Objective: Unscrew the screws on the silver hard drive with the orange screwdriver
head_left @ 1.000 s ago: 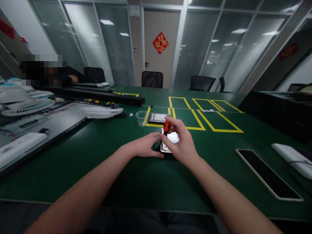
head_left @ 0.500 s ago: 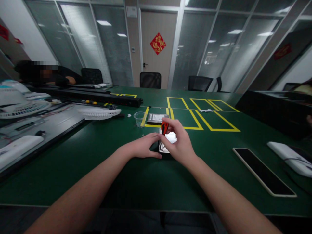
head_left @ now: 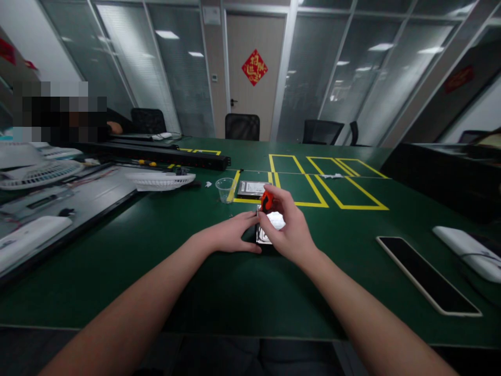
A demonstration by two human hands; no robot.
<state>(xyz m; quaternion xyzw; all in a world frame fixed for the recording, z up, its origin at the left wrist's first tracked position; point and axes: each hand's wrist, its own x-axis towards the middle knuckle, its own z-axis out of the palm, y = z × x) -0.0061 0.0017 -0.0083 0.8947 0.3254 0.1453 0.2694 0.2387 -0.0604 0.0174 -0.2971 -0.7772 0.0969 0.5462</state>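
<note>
A silver hard drive [head_left: 263, 236] lies flat on the green table with its shiny side up, partly covered by both hands. Along its left side, my left hand [head_left: 235, 233] grips it, with the thumb at the near corner and the fingers at the far one. My right hand [head_left: 287, 224] is above the drive, closed around the red and black handle of a screwdriver [head_left: 266, 201]. The screwdriver stands nearly upright over the drive's far left part; its tip is hidden. Just beyond lies a second hard drive [head_left: 252, 188] with a white label.
A clear plastic cup [head_left: 225, 190] stands left of the second drive. Yellow tape [head_left: 364, 208] marks boxes on the table. To the right lie a phone [head_left: 426, 274] and a white device [head_left: 467, 253]. Fan parts [head_left: 160, 180] and a metal panel [head_left: 97, 193] fill the left; a person sits beyond.
The screwdriver handle has turned slightly in my right hand, and the fingers have shifted on it. My left hand stays on the hard drive. The view has moved very slightly.
</note>
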